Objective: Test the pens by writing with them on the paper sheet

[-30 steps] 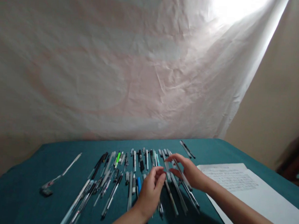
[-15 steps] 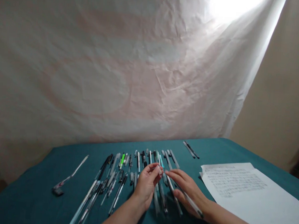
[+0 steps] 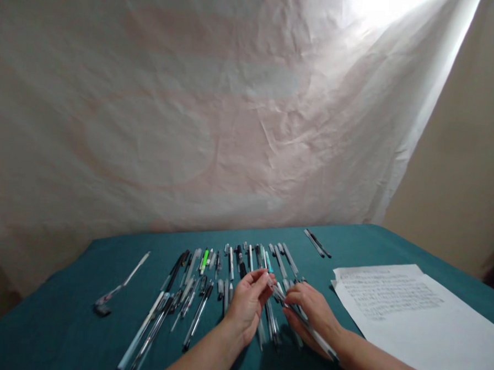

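The right hand (image 3: 313, 307) curls around a clear pen (image 3: 317, 337) slanting forward-left from its wrist, the left hand (image 3: 246, 302) pinching the far end.

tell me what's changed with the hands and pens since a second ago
The right hand has drawn back, lower in view, bringing its pen close to the left hand, which now pinches a small clear piece. The green pen, the paper and the far pair of pens stayed put.
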`<state>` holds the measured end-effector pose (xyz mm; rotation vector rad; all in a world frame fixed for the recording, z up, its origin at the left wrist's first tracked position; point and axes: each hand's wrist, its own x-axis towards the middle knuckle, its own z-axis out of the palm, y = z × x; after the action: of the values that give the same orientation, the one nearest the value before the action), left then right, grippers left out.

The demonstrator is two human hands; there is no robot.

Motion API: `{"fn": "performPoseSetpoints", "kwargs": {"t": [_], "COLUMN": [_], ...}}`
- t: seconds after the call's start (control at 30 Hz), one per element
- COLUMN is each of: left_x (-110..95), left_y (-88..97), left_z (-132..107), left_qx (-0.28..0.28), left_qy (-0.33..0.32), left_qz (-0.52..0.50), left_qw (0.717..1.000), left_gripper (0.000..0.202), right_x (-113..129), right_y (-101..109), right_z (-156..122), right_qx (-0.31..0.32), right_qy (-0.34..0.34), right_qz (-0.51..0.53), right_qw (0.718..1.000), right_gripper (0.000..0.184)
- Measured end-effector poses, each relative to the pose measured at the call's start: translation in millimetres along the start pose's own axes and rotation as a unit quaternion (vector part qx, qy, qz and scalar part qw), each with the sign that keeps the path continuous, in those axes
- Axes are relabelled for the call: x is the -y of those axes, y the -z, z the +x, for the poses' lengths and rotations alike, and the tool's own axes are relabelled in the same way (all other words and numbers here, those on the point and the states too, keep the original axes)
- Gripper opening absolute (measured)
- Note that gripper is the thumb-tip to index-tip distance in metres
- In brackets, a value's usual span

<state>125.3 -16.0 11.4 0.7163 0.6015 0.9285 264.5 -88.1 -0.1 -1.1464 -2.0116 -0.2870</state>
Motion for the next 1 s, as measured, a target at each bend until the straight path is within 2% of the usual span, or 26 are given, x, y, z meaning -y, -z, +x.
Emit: {"fn": "performPoseSetpoints", "kwargs": {"t": [0.17,0.4,0.57,0.77,1.0], "left_x": [2.2,5.9,9.2,12.7,12.4], "left_y": [-3.1,-4.5,-4.8,-6.1,-9.1], "left_z": [-4.7,-8.2,-10.3,-12.8,-16.2], "left_qx": [0.008,0.023,0.025,0.024,0.017], "left_qy": [0.009,0.008,0.003,-0.003,0.002], "left_qz": [-0.007,-0.008,-0.007,-0.013,-0.022], "left_qw": [1.000,1.000,1.000,1.000,1.000], "left_gripper": [0.017,0.021,0.021,0.021,0.025], "right_x": [0.2,-3.7,-3.2,-0.4,-2.1], "right_y": [2.0,1.9,0.8,1.9,1.2], "right_z": [1.4,-0.7,-1.3,-0.3,-0.9], "right_qx": [0.003,0.015,0.012,0.039,0.027], "right_qy": [0.004,0.066,0.088,0.088,0.105], "right_qz": [-0.028,-0.087,-0.084,-0.083,-0.083], "right_qw": [1.000,0.994,0.993,0.992,0.991], "right_gripper": [0.013,0.022,0.027,0.031,0.035]}}
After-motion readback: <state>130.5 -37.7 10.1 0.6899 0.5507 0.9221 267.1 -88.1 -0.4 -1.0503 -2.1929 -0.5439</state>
